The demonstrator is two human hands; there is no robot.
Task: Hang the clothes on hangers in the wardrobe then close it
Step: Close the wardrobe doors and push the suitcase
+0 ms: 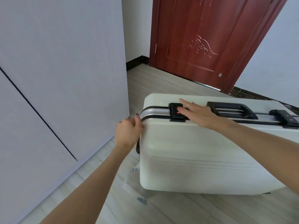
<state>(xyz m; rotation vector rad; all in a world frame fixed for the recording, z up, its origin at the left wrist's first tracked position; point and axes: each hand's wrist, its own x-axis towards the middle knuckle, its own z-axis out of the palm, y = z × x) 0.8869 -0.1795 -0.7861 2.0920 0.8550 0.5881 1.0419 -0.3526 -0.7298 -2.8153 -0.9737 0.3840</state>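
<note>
A cream hard-shell suitcase (202, 156) stands on its side on the floor, shut, with a silver frame along its top. My left hand (128, 132) grips the suitcase's left corner at the frame. My right hand (196, 113) lies flat, fingers spread, on the black latch (175, 113) on top. The wardrobe (56, 70), pale grey with its doors shut, fills the left side. No clothes or hangers are in view.
A dark red wooden door (202, 38) stands shut behind the suitcase. The suitcase has a black carry handle (231, 109) and a second latch (284, 118) further right. Light wood-look floor (161, 207) runs between wardrobe and suitcase.
</note>
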